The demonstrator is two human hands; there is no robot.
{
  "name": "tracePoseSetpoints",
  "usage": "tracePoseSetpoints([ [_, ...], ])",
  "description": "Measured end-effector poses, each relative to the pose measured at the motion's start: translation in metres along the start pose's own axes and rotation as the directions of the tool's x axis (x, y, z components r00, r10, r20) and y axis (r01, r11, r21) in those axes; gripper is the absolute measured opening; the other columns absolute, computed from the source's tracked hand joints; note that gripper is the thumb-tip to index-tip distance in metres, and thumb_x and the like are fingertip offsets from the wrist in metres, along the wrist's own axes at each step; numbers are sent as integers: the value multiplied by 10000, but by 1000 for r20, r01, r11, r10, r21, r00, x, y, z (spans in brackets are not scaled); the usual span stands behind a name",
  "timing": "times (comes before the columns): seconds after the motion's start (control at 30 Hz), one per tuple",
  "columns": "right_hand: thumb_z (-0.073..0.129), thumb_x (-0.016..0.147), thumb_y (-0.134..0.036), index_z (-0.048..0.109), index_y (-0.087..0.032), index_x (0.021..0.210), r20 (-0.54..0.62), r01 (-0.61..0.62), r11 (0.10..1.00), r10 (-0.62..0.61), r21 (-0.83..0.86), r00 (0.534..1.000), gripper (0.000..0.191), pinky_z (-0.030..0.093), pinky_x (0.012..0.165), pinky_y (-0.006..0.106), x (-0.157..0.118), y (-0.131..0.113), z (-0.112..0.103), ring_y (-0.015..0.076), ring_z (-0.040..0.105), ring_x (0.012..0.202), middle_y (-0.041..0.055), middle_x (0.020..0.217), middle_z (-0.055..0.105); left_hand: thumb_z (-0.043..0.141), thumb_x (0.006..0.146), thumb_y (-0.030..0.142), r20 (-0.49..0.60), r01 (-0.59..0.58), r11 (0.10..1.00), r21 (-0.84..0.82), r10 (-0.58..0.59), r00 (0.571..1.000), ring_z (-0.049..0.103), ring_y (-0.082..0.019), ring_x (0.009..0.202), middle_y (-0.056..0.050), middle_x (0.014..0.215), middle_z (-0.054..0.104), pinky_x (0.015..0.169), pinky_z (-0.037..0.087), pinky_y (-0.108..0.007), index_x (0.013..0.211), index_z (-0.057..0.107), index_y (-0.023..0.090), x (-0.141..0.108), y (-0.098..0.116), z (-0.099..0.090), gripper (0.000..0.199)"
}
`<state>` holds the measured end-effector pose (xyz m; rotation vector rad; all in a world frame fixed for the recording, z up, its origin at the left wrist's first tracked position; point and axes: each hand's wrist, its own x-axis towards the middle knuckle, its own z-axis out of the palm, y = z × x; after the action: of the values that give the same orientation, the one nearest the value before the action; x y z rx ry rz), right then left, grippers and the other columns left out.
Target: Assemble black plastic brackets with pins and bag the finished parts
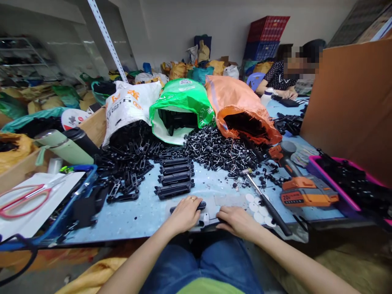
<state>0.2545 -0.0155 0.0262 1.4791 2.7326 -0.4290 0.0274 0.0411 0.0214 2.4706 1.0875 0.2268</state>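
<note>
At the front edge of the blue table, my left hand (186, 213) is closed over a narrow black plastic part (201, 206), whose ends stick out on both sides of the fingers. Just right of it lies a small light-grey fixture (210, 219). My right hand (237, 221) rests at that fixture's right side with its fingers curled; something dark shows under them, too covered to name. Beyond my hands, several long black plastic assemblies (176, 177) lie in a stacked row. A hammer (265, 200) and white round discs (255, 206) are right of my right hand.
White (130, 102), green (183, 96) and orange (239, 100) sacks spill black parts (128, 163) and pin-like pieces (220, 147). An orange cordless drill (306, 192) and pink-rimmed bin (337, 183) stand right; red scissors (27, 196) lie left. A co-worker (280, 77) sits behind a cardboard panel (352, 106).
</note>
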Motion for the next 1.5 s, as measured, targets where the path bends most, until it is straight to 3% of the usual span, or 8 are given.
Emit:
tracePoseSetpoints([
  [0.2, 397, 905, -432, 565, -208, 950, -97, -65, 994, 57, -84, 994, 284, 350, 609, 265, 11, -7, 3, 166, 555, 747, 36, 841, 581, 606, 656, 613, -42, 3, 1000, 0, -3, 999, 513, -270, 943, -82, 997, 561, 831, 391, -380, 1089, 487, 192, 3, 8, 3, 615],
  [0.5, 424, 904, -342, 544, -196, 973, -182, -54, 967, 9, -248, 983, 201, 317, 637, 302, 15, -21, -19, 188, 516, 778, 63, 858, 579, 562, 766, 487, -165, -34, 999, -19, 30, 986, 555, -232, 867, -56, 913, 584, 727, 414, -320, 999, 477, 200, -3, 2, 13, 379],
  [0.67, 387, 915, -394, 548, -193, 903, -213, -44, 985, 8, -164, 977, 258, 336, 638, 293, 12, -3, -5, 175, 522, 762, 45, 829, 576, 581, 732, 545, -93, -11, 1000, -7, 11, 996, 561, -235, 844, -57, 890, 591, 714, 427, -323, 965, 504, 193, 2, 7, 14, 429],
  [0.8, 357, 922, -421, 556, -182, 958, -240, -36, 999, 33, -6, 970, 313, 373, 663, 283, -3, 21, 15, 169, 531, 785, 57, 862, 587, 476, 808, 555, -42, -99, 995, 0, 99, 994, 526, -242, 1005, -94, 1045, 579, 841, 416, -342, 1119, 482, 182, 45, 11, 5, 486],
  [1.0, 403, 901, -433, 566, -193, 970, -217, -87, 989, 111, 118, 970, 298, 397, 737, 320, -21, 28, 16, 189, 524, 841, 66, 918, 593, 416, 885, 245, -158, 299, 949, 101, -281, 946, 577, -247, 965, -171, 1019, 605, 810, 441, -341, 1053, 539, 89, 161, 5, -4, 260],
  [1.13, 412, 906, -398, 560, -196, 1015, -298, -143, 981, 176, 128, 938, 273, 406, 763, 311, -2, 48, -3, 189, 524, 875, 64, 944, 594, 385, 834, 49, -189, 381, 916, 123, -356, 915, 616, -236, 867, -173, 902, 635, 735, 465, -323, 898, 595, 87, 191, 4, 5, 223],
  [1.3, 406, 909, -295, 556, -178, 1052, -441, -352, 932, 279, -90, 853, 238, 386, 797, 302, 60, 102, -34, 204, 489, 953, 88, 1026, 576, 389, 843, 78, -267, 344, 929, 134, -300, 916, 580, -235, 953, -157, 973, 602, 810, 443, -333, 947, 564, 97, 167, 6, 3, 205],
  [1.5, 429, 857, -161, 601, -125, 891, -418, -510, 837, 398, -201, 817, 178, 352, 771, 337, 124, 133, -43, 244, 480, 949, 141, 911, 612, 418, 872, 180, -341, 207, 977, 46, -180, 923, 572, -171, 895, -71, 964, 592, 806, 441, -278, 1019, 532, 152, 81, -12, -30, 188],
])
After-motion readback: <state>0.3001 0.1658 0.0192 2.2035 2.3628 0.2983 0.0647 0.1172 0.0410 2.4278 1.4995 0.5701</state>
